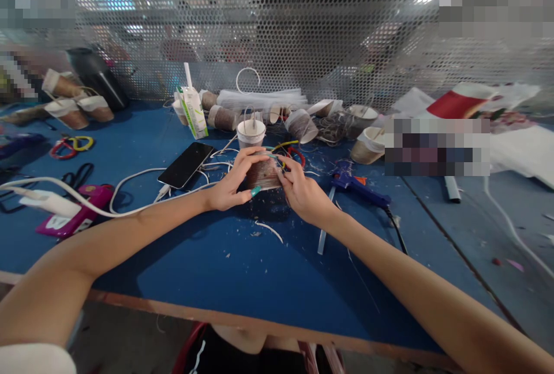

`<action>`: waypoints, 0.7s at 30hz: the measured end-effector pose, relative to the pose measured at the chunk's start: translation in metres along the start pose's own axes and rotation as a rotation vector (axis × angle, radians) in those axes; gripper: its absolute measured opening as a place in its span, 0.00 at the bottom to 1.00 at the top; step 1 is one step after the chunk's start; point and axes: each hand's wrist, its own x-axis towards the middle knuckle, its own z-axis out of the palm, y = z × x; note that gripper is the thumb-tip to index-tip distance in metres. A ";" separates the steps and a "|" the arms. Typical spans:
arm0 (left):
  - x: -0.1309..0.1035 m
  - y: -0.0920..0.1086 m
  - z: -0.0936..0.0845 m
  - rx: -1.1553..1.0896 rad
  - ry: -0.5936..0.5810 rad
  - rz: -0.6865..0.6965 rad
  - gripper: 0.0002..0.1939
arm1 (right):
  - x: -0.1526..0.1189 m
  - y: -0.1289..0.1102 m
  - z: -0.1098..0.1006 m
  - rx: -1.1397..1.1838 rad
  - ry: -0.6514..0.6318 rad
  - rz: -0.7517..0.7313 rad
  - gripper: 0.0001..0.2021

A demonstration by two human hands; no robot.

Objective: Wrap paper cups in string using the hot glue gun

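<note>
Both my hands are around a brown cord-wrapped cup (pixel 263 173) just above the blue table (pixel 208 270). My left hand (pixel 236 180) holds it from the left, fingers over the top edge and the thumb, with a green-blue nail, low on the near side. At the right edge, my right hand (pixel 303 189) has its fingers bent and pressed against the cup; whether a cord end is between them is too small to tell. Directly behind stands a white cup with a handle (pixel 251 131). Red-handled scissors (pixel 298 156) lie partly hidden behind my right hand.
A phone (pixel 186 165), white cables and a purple power bank-like device (pixel 75 212) lie at the left. A blue glue gun (pixel 361 186) is at the right. Wrapped cups (pixel 223 117), a drink carton (pixel 193 111) and a perforated metal screen (pixel 277 27) stand behind.
</note>
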 end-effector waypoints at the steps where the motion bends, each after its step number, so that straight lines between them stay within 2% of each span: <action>1: 0.000 0.000 0.000 -0.006 0.000 0.005 0.34 | 0.000 0.000 0.000 0.005 -0.003 0.002 0.25; 16: 0.000 0.000 0.000 -0.019 0.003 -0.008 0.36 | -0.002 -0.003 -0.001 0.063 0.009 0.020 0.26; 21: 0.001 -0.003 0.006 0.101 0.080 -0.005 0.39 | -0.004 -0.005 -0.003 0.041 0.028 0.031 0.26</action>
